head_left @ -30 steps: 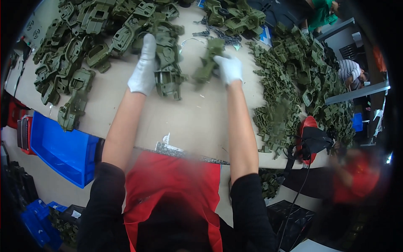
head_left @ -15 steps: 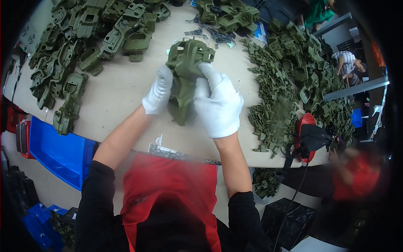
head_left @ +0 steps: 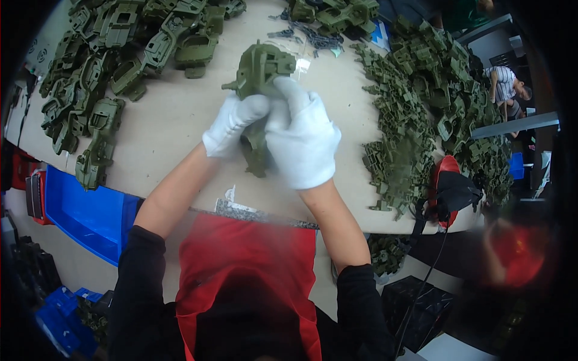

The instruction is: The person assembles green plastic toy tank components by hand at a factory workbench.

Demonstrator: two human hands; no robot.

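Observation:
Above the table's middle I hold an olive-green plastic toy vehicle body (head_left: 260,67), its boxy end pointing away from me and its narrower end hanging toward me. My left hand (head_left: 233,125), in a white glove, is closed on the body's left side, thumb against its middle. My right hand (head_left: 304,137), also white-gloved, grips the right side with bent fingers on top. Between them the gloves hide the body's middle. A short stub sticks out at its upper left. Whether a smaller part is pinched under the fingers, I cannot tell.
Toy vehicle bodies (head_left: 99,135) pile up at left; small green parts (head_left: 394,144) heap at right. Dark grey pieces (head_left: 319,39) lie at the far middle. A blue bin (head_left: 84,210) adjoins the table's left edge. A red-and-black object (head_left: 451,189) sits at right; people are beyond.
The vehicle body has turned and moved slightly left and away from me. My left hand has closed inward over its side, and my right hand has shifted a little left.

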